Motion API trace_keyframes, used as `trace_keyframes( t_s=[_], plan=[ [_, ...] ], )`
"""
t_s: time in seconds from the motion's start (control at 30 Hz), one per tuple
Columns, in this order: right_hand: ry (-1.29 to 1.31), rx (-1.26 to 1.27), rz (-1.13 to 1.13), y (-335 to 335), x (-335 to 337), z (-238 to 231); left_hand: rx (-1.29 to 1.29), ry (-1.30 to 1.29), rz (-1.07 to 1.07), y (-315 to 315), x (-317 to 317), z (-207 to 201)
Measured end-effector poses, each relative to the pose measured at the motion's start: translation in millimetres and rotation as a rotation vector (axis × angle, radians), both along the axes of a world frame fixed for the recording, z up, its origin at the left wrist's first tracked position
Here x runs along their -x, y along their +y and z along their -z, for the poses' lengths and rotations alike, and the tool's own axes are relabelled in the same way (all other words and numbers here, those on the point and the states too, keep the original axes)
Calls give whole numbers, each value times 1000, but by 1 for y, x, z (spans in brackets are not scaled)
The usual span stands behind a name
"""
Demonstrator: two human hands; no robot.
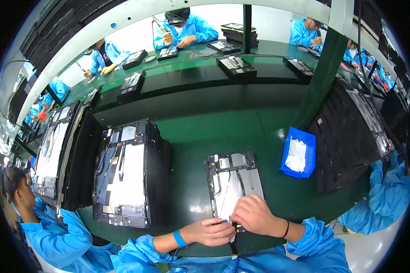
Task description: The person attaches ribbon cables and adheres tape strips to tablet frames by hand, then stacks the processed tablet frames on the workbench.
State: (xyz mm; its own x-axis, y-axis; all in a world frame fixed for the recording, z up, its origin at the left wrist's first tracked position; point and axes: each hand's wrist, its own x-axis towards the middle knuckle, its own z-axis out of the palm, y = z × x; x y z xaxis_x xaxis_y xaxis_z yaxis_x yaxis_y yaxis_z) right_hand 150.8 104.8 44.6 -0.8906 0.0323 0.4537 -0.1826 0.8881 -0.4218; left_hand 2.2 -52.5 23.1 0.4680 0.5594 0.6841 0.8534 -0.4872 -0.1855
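An opened tablet-like device [223, 187] lies on the green table in front of me, with silver panels, dark cables and a black frame showing. My left hand [214, 232] is closed at its lower end, fingers bent and pinched. Beside it, my right hand [254, 214] reaches over the device's lower right part, its fingertips pressed together close to the left ones. What the fingertips hold is too small and covered to make out. A short dark strip [233, 248] hangs just below my hands toward the table's near edge.
Tall stacks of similar devices stand to the left [133, 177] and far left [53, 154]. On the right are a blue bin [309, 169] with white pieces and a black stack [341, 136]. A green post [321, 75] rises behind the bin. Co-workers sit around.
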Motion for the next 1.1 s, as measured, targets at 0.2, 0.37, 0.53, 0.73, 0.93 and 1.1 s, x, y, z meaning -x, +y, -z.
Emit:
trace_keyframes(
  t_s=[0.2,0.37,0.53,0.73,0.93,1.1],
  plan=[
    [207,-93,398,48,2,-21,19,8,113,2,1,-6],
    [340,-269,833,124,-29,-29,224,-594,-156,38,6,-8],
    [98,-498,961,132,-33,-23,356,-800,-331,68,20,-5],
    [25,-259,502,88,-17,-26,350,-778,-407,65,18,4],
    [-42,-247,-107,39,-19,-3,384,-837,-504,65,13,3],
    [-149,-79,-320,26,-19,1,403,-831,-490,65,15,-1]
  ],
)
